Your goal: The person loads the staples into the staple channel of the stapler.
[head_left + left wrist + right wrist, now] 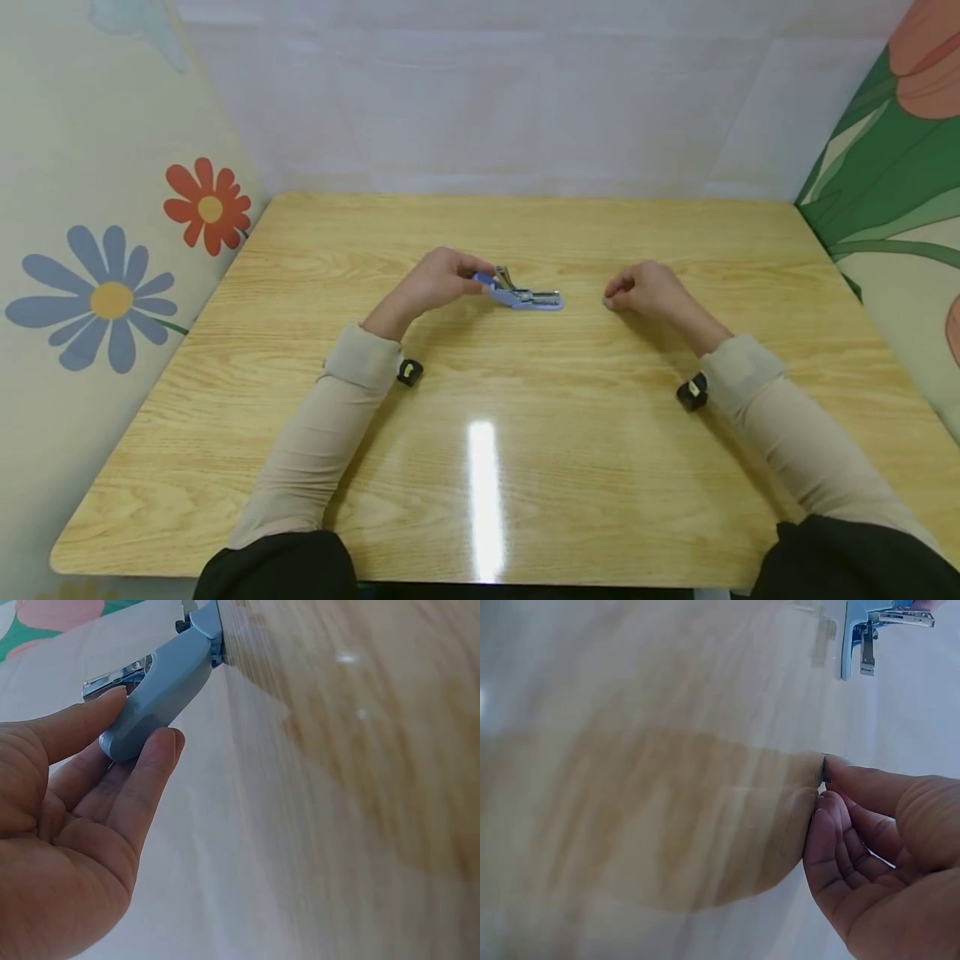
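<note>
A light blue stapler (551, 305) lies unfolded near the middle of the table, its metal magazine exposed and a metal part tilted up. My left hand (438, 277) grips its raised left end, the thumb on one side and fingers on the other, as the left wrist view shows on the blue casing (161, 697). To the right, apart from the stapler, my right hand (647, 287) pinches a small grey strip of staples (826, 769) between thumb and fingertips, low at the tabletop. The fingers hide most of that strip.
The wooden table (525, 467) reaches back to a white sheet (480, 108). Painted flower walls (112, 300) stand at both sides. Each sleeve cuff carries a small black wrist camera (409, 372). A bright light reflection (486, 500) lies on the front of the table.
</note>
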`<state>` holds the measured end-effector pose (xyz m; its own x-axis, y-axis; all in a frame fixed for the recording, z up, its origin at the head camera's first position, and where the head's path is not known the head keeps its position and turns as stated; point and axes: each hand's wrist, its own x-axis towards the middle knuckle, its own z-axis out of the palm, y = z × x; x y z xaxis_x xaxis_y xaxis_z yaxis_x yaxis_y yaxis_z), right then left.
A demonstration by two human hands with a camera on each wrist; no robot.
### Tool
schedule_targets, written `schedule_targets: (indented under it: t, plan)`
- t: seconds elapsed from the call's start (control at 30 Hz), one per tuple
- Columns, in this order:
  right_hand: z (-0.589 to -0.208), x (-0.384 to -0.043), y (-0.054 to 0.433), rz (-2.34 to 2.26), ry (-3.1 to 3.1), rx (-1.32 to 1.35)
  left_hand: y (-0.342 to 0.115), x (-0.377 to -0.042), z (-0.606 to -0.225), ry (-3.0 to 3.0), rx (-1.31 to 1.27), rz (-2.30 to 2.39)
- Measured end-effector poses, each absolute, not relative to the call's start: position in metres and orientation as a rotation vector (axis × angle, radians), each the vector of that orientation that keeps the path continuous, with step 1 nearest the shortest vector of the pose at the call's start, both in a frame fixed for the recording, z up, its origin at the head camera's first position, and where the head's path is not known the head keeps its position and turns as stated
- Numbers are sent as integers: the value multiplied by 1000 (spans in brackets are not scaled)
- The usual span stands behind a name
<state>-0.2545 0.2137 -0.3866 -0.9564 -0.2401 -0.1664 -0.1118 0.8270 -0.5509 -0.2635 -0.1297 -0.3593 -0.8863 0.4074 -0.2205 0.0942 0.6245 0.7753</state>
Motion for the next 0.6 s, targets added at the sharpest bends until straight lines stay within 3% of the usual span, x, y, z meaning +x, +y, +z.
schedule_targets:
  t: [0.6]
  plan:
    - [-391,-255,213,-759,2848,-330,-130,-264,-360,2481,429,1134]
